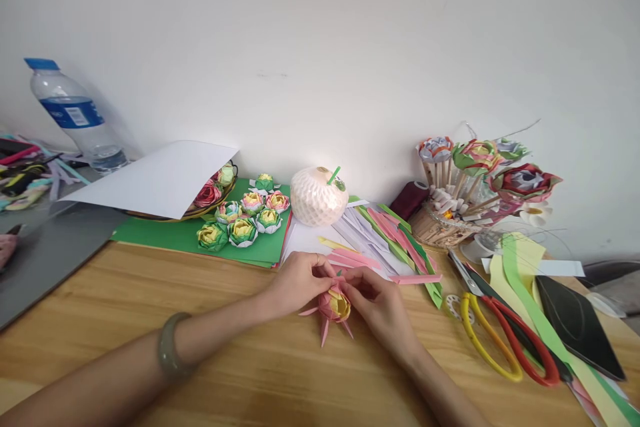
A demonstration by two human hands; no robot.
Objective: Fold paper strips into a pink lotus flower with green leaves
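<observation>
A pink paper flower (334,305) with a yellow centre lies between my two hands at the middle of the wooden table. Pink pointed strips stick out from its base toward me. My left hand (303,283) is closed, thumb and fingers pinching the flower's far left edge. From the right, my right hand (377,300) pinches its upper right petals. A small green tip shows between the fingertips. Just behind the hands are loose pink paper strips (353,260).
Several finished paper flowers (243,231) stand on green paper (150,232) at left. A white netted ball (317,197) sits by the wall. Right are scissors (493,327), a black phone-like slab (577,323) and a basket of paper flowers (440,223). A water bottle (75,113) stands far left.
</observation>
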